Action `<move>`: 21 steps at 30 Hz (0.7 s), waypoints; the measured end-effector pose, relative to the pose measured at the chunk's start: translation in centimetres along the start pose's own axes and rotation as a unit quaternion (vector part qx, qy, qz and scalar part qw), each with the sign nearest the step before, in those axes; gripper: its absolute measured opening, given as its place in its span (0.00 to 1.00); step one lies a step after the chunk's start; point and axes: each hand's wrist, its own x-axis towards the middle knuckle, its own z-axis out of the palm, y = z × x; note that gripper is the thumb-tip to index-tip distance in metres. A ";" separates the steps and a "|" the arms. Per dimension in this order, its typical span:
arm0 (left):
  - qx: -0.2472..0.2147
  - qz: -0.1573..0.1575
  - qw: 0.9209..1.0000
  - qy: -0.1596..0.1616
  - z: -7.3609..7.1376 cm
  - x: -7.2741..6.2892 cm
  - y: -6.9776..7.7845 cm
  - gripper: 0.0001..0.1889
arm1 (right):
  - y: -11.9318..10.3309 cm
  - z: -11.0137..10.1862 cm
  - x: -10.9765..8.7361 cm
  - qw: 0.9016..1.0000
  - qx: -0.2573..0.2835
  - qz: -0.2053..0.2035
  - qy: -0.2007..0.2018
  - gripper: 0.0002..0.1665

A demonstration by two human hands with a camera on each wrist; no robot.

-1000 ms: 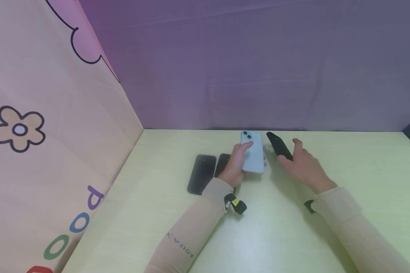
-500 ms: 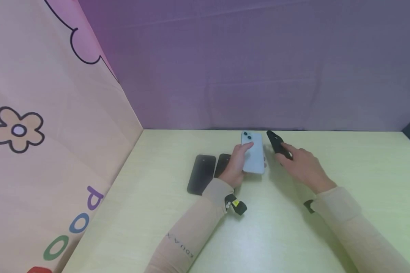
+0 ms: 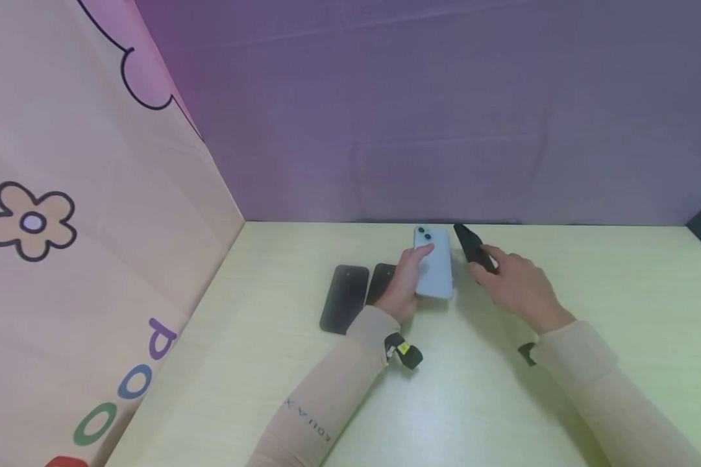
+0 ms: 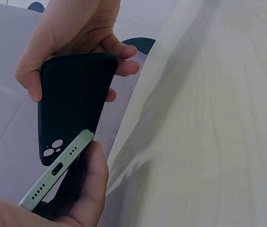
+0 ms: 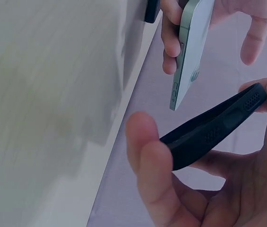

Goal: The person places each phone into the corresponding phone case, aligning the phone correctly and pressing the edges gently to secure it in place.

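Note:
In the head view my left hand (image 3: 402,285) grips a pale blue smartphone (image 3: 437,272), back up, with the thumb lying across it. The left wrist view looks onto the bottom edge of this phone (image 4: 57,168), where the port and speaker holes show. My right hand (image 3: 522,285) holds a black phone case (image 3: 472,245) between thumb and fingers, tilted, just right of the phone. Camera cutouts pierce one end of the case (image 4: 76,99). In the right wrist view the hollow case (image 5: 213,130) and the phone (image 5: 194,42) are apart.
Two dark, flat, phone-shaped things lie on the pale table (image 3: 210,402): one (image 3: 344,298) in plain sight, the other (image 3: 380,282) partly hidden by my left hand. A purple cloth (image 3: 444,110) rises behind the table, and a printed cloth (image 3: 93,259) bounds its left side.
My right index finger, raised a second ago, has come down onto the case. The case has shifted slightly left, and the phone slightly right and down.

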 end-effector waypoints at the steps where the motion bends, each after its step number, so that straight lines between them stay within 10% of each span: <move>1: 0.001 0.000 1.000 0.000 0.0 0.0 0.0 0.23 | 0.0 0.0 0.0 1.000 -0.002 0.001 0.002 0.47; 21: -0.014 -0.017 0.998 -0.063 -0.2 0.2 -0.2 0.28 | -0.5 0.1 -0.1 1.000 -0.007 0.000 0.021 0.50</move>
